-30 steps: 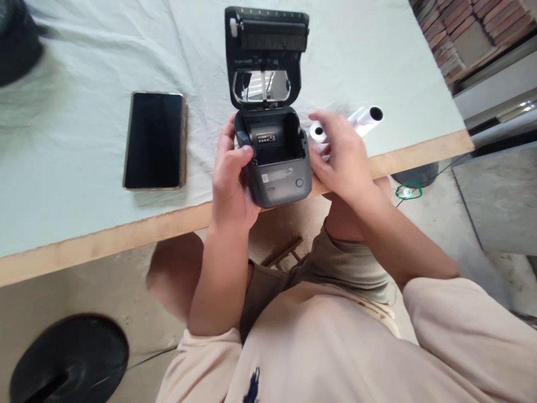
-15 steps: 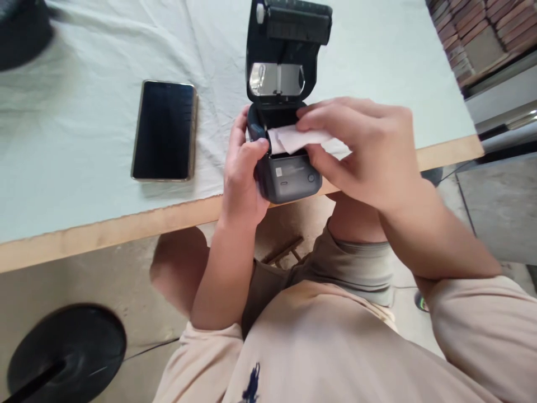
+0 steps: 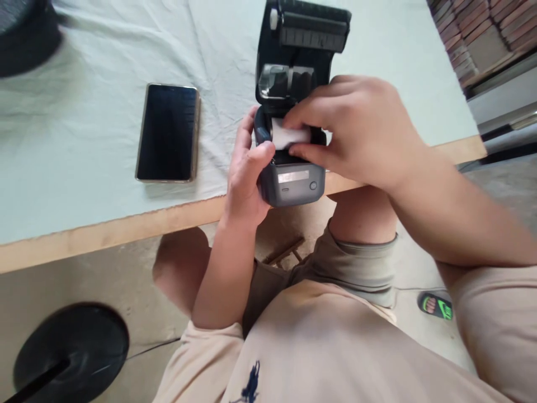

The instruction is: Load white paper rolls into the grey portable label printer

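Roll (image 3: 289, 136) in right hand (image 3: 361, 131) grip, inside printer (image 3: 293, 182).

We observe a table (image 3: 104, 232) covered by a pale cloth (image 3: 104, 129). On it, a phone (image 3: 168, 133) lies at nine o'clock from the open printer (image 3: 293, 112) at the near edge.

My right hand (image 3: 361, 131) fills the printer's (image 3: 293, 184) open bay, and the raised lid (image 3: 304, 33) blocks the far side. My left hand (image 3: 247, 173) closes the left flank. The worktop (image 3: 84, 112) lies open leftward as far as the phone (image 3: 168, 132).
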A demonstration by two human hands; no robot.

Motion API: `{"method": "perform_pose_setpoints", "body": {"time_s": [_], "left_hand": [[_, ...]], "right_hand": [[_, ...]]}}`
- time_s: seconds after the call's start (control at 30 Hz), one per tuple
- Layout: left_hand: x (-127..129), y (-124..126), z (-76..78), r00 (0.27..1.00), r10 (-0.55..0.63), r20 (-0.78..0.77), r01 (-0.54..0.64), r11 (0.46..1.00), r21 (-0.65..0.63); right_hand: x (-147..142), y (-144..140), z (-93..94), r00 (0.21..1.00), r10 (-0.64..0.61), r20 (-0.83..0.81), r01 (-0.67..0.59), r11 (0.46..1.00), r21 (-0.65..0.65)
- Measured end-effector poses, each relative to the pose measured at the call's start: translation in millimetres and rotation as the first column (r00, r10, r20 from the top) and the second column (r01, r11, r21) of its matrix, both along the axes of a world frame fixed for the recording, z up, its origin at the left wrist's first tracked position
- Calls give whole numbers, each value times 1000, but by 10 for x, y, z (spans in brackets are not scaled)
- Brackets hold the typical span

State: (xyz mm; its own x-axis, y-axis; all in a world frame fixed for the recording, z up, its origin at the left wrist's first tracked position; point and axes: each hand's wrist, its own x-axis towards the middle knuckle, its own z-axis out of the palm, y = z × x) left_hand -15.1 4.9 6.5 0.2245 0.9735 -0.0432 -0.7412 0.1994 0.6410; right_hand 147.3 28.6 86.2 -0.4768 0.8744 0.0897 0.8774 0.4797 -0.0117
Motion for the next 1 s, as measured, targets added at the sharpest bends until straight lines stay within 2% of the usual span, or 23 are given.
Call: {"method": "perform_pose_setpoints", "body": {"time_s": [0.1, 0.23, 0.4, 0.6, 0.67, 0.77, 0.87, 0.93, 1.0], "left_hand": [[3, 22, -46, 999, 3, -35, -4, 1000, -4], [0, 46, -64, 998, 9, -62, -10, 1000, -18], [-6, 19, -59, 999, 11, -34, -12, 1000, -20], [-22, -5, -82, 994, 9, -109, -10, 1000, -4], [-27, -5, -86, 989, 25, -147, -26, 1000, -8], [-26, -8, -92, 980, 27, -197, -30, 999, -11], [-16, -20, -94, 979, 13, -205, -14, 1000, 0], [-8, -29, -89, 972, 34, -233, -37, 999, -8], [-2, -37, -79, 965, 47, -259, -53, 998, -18]], "right_hand": [[-28, 85, 30, 998, 1, 64, 1, 1000, -22], [-31, -33, 41, 995, 17, -99, -12, 999, 51], [-29, -309, 0, 970, 78, -229, -73, 997, 30], [64, -432, -144, 947, 211, -240, -161, 964, 213], [95, -451, -152, 926, 262, -271, -210, 956, 206], [129, -432, -85, 870, 275, -410, -219, 959, 178], [153, -256, -32, 794, 117, -597, -15, 985, 172], [159, -55, -62, 701, -12, -713, 99, 992, 81], [150, 135, -124, 507, -42, -861, 24, 999, -35]]}}
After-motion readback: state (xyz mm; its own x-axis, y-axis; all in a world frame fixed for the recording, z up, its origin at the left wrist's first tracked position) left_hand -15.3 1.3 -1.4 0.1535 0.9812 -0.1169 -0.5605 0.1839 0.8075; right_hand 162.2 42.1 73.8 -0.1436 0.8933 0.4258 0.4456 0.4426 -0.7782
